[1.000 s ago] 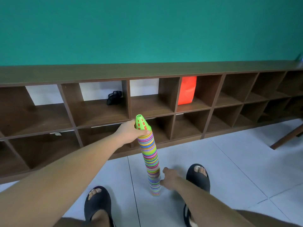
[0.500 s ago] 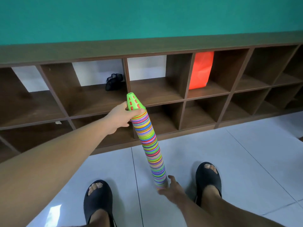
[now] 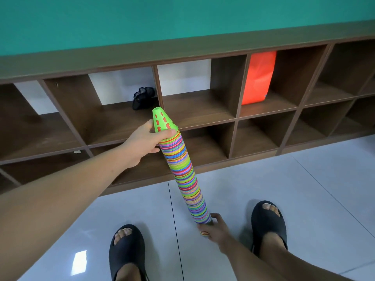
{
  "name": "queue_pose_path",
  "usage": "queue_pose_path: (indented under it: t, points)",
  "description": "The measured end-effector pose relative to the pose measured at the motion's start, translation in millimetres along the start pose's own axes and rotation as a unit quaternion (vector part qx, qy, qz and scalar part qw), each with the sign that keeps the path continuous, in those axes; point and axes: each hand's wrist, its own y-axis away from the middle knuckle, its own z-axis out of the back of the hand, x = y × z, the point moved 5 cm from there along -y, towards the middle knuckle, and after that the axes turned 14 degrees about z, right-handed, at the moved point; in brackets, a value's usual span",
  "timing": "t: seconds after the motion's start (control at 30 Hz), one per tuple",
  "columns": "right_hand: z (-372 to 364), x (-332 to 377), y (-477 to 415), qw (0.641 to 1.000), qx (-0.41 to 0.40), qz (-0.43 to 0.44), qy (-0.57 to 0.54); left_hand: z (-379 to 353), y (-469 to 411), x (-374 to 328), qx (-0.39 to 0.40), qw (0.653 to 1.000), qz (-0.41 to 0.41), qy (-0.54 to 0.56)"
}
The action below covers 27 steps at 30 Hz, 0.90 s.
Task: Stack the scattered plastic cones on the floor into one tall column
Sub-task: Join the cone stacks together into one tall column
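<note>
Gripping the column [image 3: 182, 171] near its top, the left hand [image 3: 142, 142] curls round it; the right hand [image 3: 213, 230] wraps the base, low by the floor [image 3: 304, 189]. It leans (top toward the left), so bring both ends upright together, slowly.

Bright, sharp; floor [image 3: 80, 261] glare, bowed edges

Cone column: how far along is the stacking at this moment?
Done: the cones sit nested in one tall cone column, a green cone on top; no loose cones show on the floor in view. In hand: the left hand grips its top, the right hand grips its base, and it leans tilted. Left: probably closing what looks like a gap above the lowest few cones, then standing it upright.
</note>
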Motion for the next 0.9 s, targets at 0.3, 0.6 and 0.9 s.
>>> queue_pose_path:
  t: [0.3,0.6,0.9]
  points:
    - [1.4,143.8,9.1,0.991,0.023,0.099,0.082,60.1,33.0,-81.3,-0.079,0.991,-0.087,0.061]
    - [113.5,373.7,-7.6,0.919,-0.070,0.284,0.265,147.3,69.9,-155.3,-0.108,0.962,-0.135,0.212]
    - [163.0,570.8,50.5,0.818,-0.157,0.419,0.362,191.7,58.7,-218.9,-0.070,0.911,-0.162,0.372]
